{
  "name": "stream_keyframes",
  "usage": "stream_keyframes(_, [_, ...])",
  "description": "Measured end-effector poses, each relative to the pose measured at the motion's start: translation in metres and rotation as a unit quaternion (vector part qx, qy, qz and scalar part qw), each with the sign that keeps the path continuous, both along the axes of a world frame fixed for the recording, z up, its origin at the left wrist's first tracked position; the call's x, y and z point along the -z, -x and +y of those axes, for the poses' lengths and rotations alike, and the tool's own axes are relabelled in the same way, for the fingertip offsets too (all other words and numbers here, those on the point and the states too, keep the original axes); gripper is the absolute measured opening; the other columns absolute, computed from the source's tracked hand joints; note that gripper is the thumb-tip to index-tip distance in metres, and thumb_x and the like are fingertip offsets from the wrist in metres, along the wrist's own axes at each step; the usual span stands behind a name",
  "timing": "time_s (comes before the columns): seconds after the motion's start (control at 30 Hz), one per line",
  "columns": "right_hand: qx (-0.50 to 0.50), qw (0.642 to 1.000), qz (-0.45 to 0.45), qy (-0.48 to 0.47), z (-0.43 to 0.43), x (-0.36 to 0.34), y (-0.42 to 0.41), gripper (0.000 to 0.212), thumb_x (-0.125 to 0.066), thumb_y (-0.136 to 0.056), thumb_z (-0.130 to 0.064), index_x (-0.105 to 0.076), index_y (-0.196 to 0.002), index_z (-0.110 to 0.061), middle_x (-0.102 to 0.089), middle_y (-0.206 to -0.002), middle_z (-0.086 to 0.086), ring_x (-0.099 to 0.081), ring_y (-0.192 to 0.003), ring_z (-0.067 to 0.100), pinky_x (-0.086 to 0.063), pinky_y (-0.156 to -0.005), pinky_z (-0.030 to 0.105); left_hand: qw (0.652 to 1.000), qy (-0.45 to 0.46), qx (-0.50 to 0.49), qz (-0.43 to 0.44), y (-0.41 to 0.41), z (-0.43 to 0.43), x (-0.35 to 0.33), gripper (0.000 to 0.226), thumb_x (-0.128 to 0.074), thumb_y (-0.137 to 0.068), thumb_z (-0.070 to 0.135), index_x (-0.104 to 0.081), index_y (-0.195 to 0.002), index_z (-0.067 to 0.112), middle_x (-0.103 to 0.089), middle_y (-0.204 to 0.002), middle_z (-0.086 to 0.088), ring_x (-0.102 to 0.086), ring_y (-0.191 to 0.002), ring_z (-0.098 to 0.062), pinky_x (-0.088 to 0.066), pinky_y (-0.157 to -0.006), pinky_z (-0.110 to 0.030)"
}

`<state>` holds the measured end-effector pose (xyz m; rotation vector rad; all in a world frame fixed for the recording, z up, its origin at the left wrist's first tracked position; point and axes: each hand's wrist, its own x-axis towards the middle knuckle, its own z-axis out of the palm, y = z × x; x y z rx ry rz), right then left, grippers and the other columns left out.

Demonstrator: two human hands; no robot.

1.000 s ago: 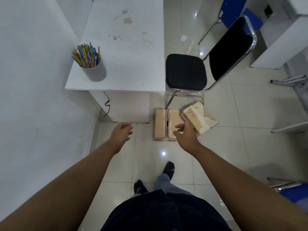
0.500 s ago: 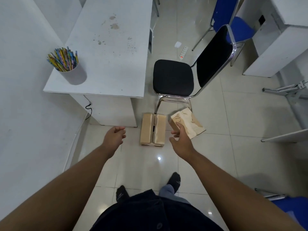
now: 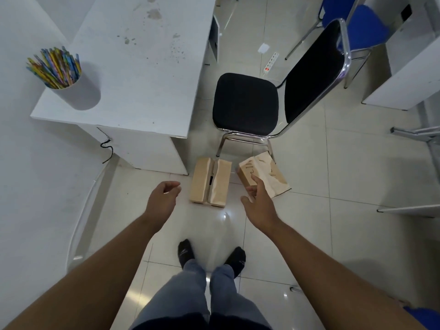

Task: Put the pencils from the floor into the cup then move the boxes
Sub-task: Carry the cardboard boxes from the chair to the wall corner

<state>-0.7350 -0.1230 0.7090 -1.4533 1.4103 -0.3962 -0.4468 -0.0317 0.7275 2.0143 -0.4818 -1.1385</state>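
a: pencils (image 3: 55, 67) fill the white cup (image 3: 75, 92) on the near left corner of the white desk (image 3: 142, 75), standing bunched and fanned against its rim; none shows on the tiled floor (image 3: 333, 234).

b: so that half of the job looks finished?

a: judged from the floor, yes. the boxes are what remain. a pair of pale wooden boxes (image 3: 210, 184) lies side by side, touching, just in front of the desk's base; a third wooden box (image 3: 263, 176) lies tilted to their right, by the front legs of the black chair (image 3: 246, 103).

b: and the hands?

a: both reach forward and down from a standing person, empty. the left hand (image 3: 162, 198) hangs left of the pair, fingers loosely curled and apart, gripping nothing. the right hand (image 3: 258, 203) is spread open, its fingertips overlapping the near edge of the tilted box in this view; whether they touch it cannot be told.

b: why spread like that?

a: likely to span the box's width for a lift, the left free to steady it or take the pair.
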Motion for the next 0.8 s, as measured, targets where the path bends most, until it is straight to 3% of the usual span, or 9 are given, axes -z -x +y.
stream_keyframes(0.07, [0.004, 1.000, -0.001, -0.008, -0.006, 0.016, -0.005, 0.073, -0.070, -0.097, -0.018, -0.033, -0.157, -0.038, -0.058, -0.123, -0.009, -0.055, -0.115, 0.005, -0.048, -0.100, 0.026, 1.000, -0.002, -0.003, -0.006, 0.000, -0.007, 0.014, 0.013, -0.065, -0.100, 0.026, -0.072, -0.112, 0.026, -0.070, -0.112, 0.005, -0.066, -0.107, -0.016, -0.056, -0.100, -0.045])
stream_keyframes(0.17, [0.019, 1.000, -0.005, -0.007, -0.014, 0.042, -0.014, 0.076, -0.071, -0.097, -0.017, -0.032, -0.158, -0.042, -0.056, -0.127, -0.014, -0.053, -0.110, -0.004, -0.044, -0.091, 0.013, 1.000, -0.008, 0.001, -0.005, 0.000, -0.019, 0.037, 0.012, -0.065, -0.100, 0.028, -0.071, -0.110, 0.029, -0.069, -0.112, 0.009, -0.066, -0.105, -0.013, -0.057, -0.099, -0.044])
stream_keyframes(0.27, [0.043, 0.999, 0.003, -0.019, -0.025, 0.078, -0.027, 0.072, -0.072, -0.097, -0.020, -0.034, -0.156, -0.038, -0.058, -0.124, -0.012, -0.053, -0.111, -0.005, -0.045, -0.091, 0.018, 1.000, -0.013, -0.002, -0.001, -0.003, -0.034, 0.073, 0.011, -0.066, -0.100, 0.029, -0.071, -0.109, 0.032, -0.069, -0.113, 0.012, -0.066, -0.104, -0.011, -0.056, -0.096, -0.039])
stream_keyframes(0.4, [0.067, 0.998, 0.009, -0.019, -0.039, 0.135, -0.042, 0.066, -0.073, -0.097, -0.023, -0.037, -0.150, -0.037, -0.058, -0.122, -0.018, -0.052, -0.110, -0.015, -0.042, -0.082, 0.006, 1.000, -0.014, -0.004, -0.001, -0.007, -0.053, 0.127, 0.011, -0.066, -0.100, 0.030, -0.070, -0.108, 0.036, -0.070, -0.111, 0.012, -0.066, -0.091, -0.003, -0.052, -0.080, -0.024])
stream_keyframes(0.57, [0.097, 0.995, 0.020, -0.013, -0.049, 0.237, -0.061, 0.061, -0.074, -0.098, -0.027, -0.040, -0.148, -0.035, -0.059, -0.124, -0.017, -0.056, -0.113, -0.006, -0.047, -0.088, 0.012, 0.999, -0.008, -0.040, -0.002, -0.017, -0.078, 0.228, 0.013, -0.066, -0.100, 0.029, -0.070, -0.110, 0.036, -0.069, -0.111, 0.015, -0.066, -0.105, -0.003, -0.054, -0.093, -0.031])
stream_keyframes(0.67, [0.105, 0.994, 0.011, 0.004, -0.051, 0.292, -0.069, 0.065, -0.075, -0.098, -0.027, -0.040, -0.152, -0.032, -0.059, -0.129, -0.009, -0.058, -0.116, 0.007, -0.044, -0.090, 0.011, 0.999, 0.007, -0.047, -0.015, -0.018, -0.088, 0.283, 0.014, -0.066, -0.100, 0.028, -0.069, -0.109, 0.038, -0.069, -0.111, 0.018, -0.065, -0.106, 0.001, -0.049, -0.083, -0.019])
stream_keyframes(0.73, [0.101, 0.995, 0.010, 0.025, -0.052, 0.339, -0.074, 0.066, -0.076, -0.097, -0.027, -0.040, -0.153, -0.028, -0.058, -0.133, -0.007, -0.058, -0.120, 0.010, -0.045, -0.094, 0.015, 0.999, 0.014, -0.039, -0.027, -0.019, -0.093, 0.331, 0.016, -0.067, -0.100, 0.028, -0.068, -0.112, 0.038, -0.069, -0.114, 0.018, -0.063, -0.109, 0.002, -0.043, -0.076, -0.011])
stream_keyframes(0.8, [0.112, 0.993, 0.013, 0.026, -0.053, 0.382, -0.080, 0.071, -0.077, -0.096, -0.032, -0.039, -0.156, -0.029, -0.056, -0.138, -0.007, -0.055, -0.124, 0.010, -0.045, -0.098, 0.022, 0.999, 0.024, -0.035, -0.033, -0.020, -0.096, 0.375, 0.020, -0.068, -0.099, 0.027, -0.066, -0.117, 0.036, -0.067, -0.121, 0.017, -0.061, -0.115, 0.001, -0.043, -0.078, -0.012])
